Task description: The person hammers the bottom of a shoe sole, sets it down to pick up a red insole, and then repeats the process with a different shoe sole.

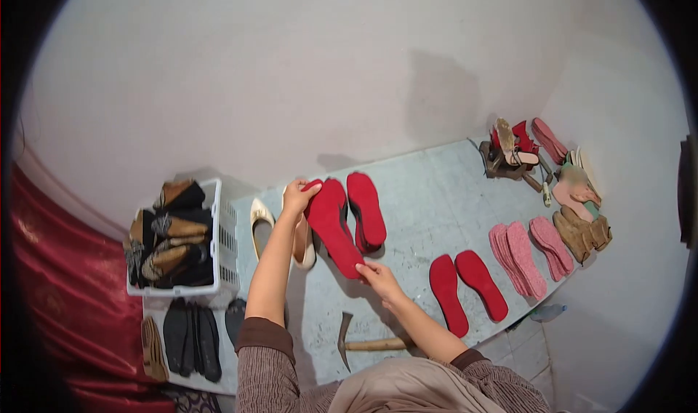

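A red insole (327, 233) is held slantwise above the table between my two hands. My left hand (297, 196) pinches its upper, wider end, thumb on top. At the lower, narrow end, my right hand (379, 282) grips it between thumb and fingers. Just behind it stands a stack of red insoles with dark undersides (367, 211), partly covered by the held one. Beside my left forearm are cream flat shoes (261, 227), one partly hidden. A hammer (374, 345) with a wooden handle lies near my right forearm.
A white basket (226, 246) of dark and tan shoe pieces stands at left, with black soles (192, 340) in front. Right are two red insoles (481, 286), pink speckled insoles (518, 260), brown material (582, 233) and a cluttered metal tool (502, 162). A wall (291, 86) backs the table.
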Available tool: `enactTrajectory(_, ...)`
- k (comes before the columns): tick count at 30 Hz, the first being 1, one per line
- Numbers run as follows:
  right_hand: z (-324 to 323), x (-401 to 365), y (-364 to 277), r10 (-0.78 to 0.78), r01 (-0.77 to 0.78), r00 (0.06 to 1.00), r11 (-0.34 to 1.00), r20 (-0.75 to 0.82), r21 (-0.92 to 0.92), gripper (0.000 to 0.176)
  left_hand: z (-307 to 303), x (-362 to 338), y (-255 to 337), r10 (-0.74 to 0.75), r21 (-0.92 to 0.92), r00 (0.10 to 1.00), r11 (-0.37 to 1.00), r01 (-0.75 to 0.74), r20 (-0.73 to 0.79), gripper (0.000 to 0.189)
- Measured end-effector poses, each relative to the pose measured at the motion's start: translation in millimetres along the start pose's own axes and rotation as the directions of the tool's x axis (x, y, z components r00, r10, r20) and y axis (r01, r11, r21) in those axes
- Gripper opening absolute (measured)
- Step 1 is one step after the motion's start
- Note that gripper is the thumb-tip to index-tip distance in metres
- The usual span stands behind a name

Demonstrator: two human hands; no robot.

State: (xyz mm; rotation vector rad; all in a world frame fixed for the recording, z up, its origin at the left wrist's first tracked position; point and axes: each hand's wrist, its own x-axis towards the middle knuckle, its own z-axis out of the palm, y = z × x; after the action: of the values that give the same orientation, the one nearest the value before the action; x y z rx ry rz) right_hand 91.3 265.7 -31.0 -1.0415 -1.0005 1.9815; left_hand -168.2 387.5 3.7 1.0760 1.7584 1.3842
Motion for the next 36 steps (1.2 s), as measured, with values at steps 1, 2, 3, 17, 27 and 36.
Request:
enactTrajectory(1,2,12,6,0.004,-0.004,1.000,1.000,0.017,-0.027,0.031,4,16,-3,-0.028,0.034,0.999,0.999,0.028,0.022,0.031)
enactTrajectory(2,3,24,12,0.012,-0.010,0.999,0.998,0.031,-0.057,0.028,9,30,-8,-0.060,0.067,0.997,0.996,0.057,0.043,0.030)
enactTrajectory(3,10,28,9,-0.006,0.007,1.000,0.998,0.008,-0.064,0.026,12,49,-21,-0.062,0.101,0.996,0.993,0.055,0.064,0.033)
enactTrajectory(17,14,63,16,-0.166,0.138,0.985,0.920,-0.046,-0.367,0.047,50,89,-72,-0.020,0.510,0.998,0.860,-0.011,0.055,0.033)
enactTrajectory(27,23,61,10,-0.437,0.300,0.897,0.710,-0.064,-0.637,0.038,62,65,-53,-0.008,0.734,1.000,0.679,0.011,-0.007,0.042)
enactTrajectory(36,-10,-14,-30,-0.261,0.341,0.940,0.709,0.219,-0.618,0.030,63,14,-35,0.397,0.661,0.901,0.726,-0.191,-0.176,0.047)
